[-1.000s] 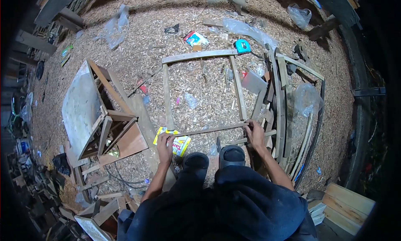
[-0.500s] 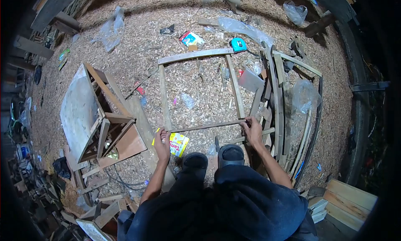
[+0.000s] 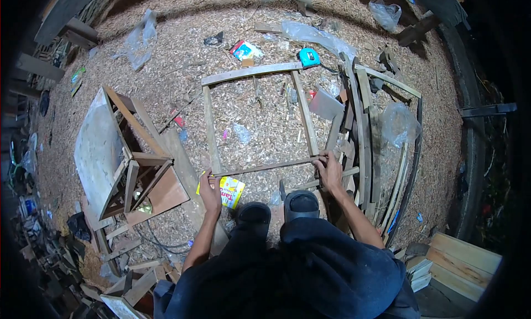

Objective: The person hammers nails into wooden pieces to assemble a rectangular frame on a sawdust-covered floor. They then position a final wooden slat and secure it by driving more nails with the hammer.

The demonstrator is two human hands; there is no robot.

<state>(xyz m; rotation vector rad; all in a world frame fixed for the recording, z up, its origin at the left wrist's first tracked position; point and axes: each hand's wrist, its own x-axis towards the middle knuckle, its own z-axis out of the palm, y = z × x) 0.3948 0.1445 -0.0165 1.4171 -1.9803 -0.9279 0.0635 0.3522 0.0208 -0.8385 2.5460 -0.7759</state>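
Observation:
A rectangle of wooden slats lies on the ground before me, with a slightly curved far rail (image 3: 251, 73), a left slat (image 3: 211, 128) and a right slat (image 3: 304, 111). Its near side is a thin dark wooden strip (image 3: 265, 167). My left hand (image 3: 210, 194) pinches the strip's left end at the left slat's foot. At the other end, my right hand (image 3: 332, 174) grips the strip by the right slat's corner. A yellow packet (image 3: 231, 192) lies beside my left hand. What looks like a hammer (image 3: 282, 190) rests below the strip, near my sandals.
A teal tape measure (image 3: 309, 57) sits by the far right corner. To the left stands a wooden piece with a pale panel (image 3: 98, 147). Several long slats (image 3: 365, 136) are stacked at right. Wood shavings and plastic bags (image 3: 401, 125) cover the ground; boards (image 3: 462, 263) lie lower right.
The whole view has shifted slightly, so things appear a little further left. Both hands stay at the strip's ends; my right-hand fingers have adjusted slightly around its corner.

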